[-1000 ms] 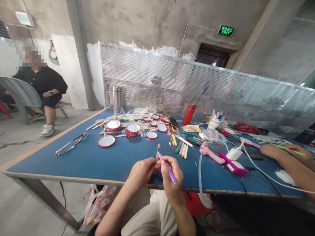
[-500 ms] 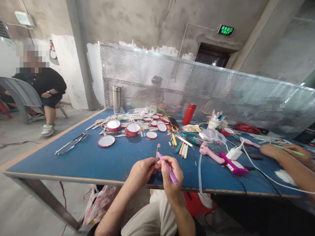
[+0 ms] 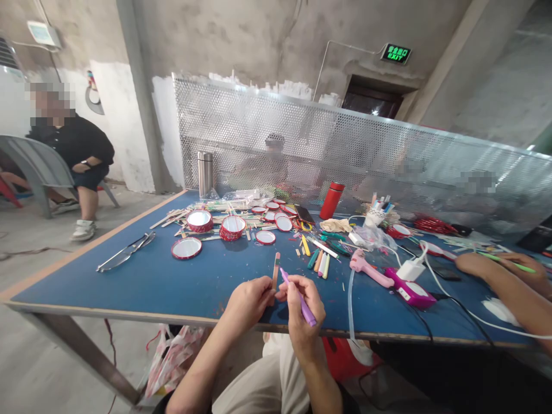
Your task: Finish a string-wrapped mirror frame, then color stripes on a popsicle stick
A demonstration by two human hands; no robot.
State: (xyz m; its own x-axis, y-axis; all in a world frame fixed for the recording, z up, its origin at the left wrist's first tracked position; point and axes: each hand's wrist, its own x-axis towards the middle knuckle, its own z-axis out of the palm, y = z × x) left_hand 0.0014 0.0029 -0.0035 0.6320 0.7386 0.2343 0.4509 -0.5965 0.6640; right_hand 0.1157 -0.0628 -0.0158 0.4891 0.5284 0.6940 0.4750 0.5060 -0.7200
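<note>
Easing purple marker (image 3: 305,310) away from craft stick (image 3: 275,271)

Blue worktable (image 3: 142,282), red-rimmed discs (image 3: 186,248), wooden sticks (image 3: 168,217), pink glue gun (image 3: 366,269)

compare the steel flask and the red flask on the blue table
The steel flask is bare silver metal, while the red flask is glossy red. The steel flask stands near the far left corner, the red flask farther right. Both are capped cylinders near the far edge of the blue table.
</note>
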